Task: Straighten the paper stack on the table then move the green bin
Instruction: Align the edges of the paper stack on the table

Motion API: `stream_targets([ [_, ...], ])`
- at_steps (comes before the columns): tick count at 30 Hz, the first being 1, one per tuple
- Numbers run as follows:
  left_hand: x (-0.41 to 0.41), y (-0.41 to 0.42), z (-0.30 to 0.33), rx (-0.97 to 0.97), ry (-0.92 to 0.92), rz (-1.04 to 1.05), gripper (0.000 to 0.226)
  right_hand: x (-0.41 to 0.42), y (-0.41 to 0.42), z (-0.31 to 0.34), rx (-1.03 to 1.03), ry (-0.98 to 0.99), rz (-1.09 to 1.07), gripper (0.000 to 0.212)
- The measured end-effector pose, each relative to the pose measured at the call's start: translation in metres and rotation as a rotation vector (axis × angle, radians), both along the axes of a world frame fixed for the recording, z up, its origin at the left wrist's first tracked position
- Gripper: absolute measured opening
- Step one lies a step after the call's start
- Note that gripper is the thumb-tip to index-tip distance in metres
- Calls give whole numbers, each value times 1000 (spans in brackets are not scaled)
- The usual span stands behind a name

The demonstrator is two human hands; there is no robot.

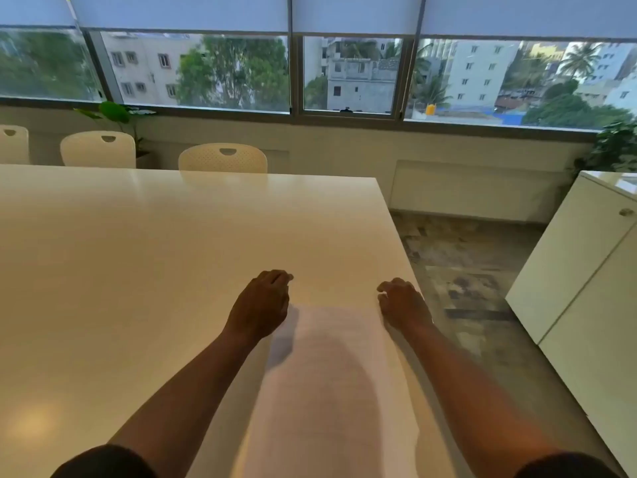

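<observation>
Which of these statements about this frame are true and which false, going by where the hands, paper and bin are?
1. The paper stack lies on the white table between the two forearms. True.
2. The left hand is at the stack's far left corner and the right hand at its far right corner. True.
3. The green bin stands on the table next to the paper. False: no green bin is in view.
4. The right hand holds a sheet lifted high off the table. False: both hands are low at the stack's far corners, and the paper lies flat.
5. Chairs stand along the far side of the table, under the windows. True.
</observation>
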State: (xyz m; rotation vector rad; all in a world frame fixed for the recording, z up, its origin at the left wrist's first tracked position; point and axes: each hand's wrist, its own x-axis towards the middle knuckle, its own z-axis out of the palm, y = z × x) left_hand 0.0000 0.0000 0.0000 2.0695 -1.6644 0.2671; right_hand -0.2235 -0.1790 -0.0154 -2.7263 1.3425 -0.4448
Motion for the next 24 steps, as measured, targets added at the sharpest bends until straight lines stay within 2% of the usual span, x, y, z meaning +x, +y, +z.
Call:
stream_targets([
  [5,6,13,-18,82,40,-2,37,-3,3,-6,52,-57,-36,26],
  [8,17,16,-23,133,64,-58,41,1,6,-6,11,-129,-55,27],
  [12,36,19,-27,270,17,-161,50,15,25,-4,-21,-261,-44,20],
  [17,51,23,-38,451,-62,-244,67,41,56,-5,50,-394,6,22],
  [24,61,21,-54,501,-106,-339,73,81,109,-14,120,-430,93,18],
])
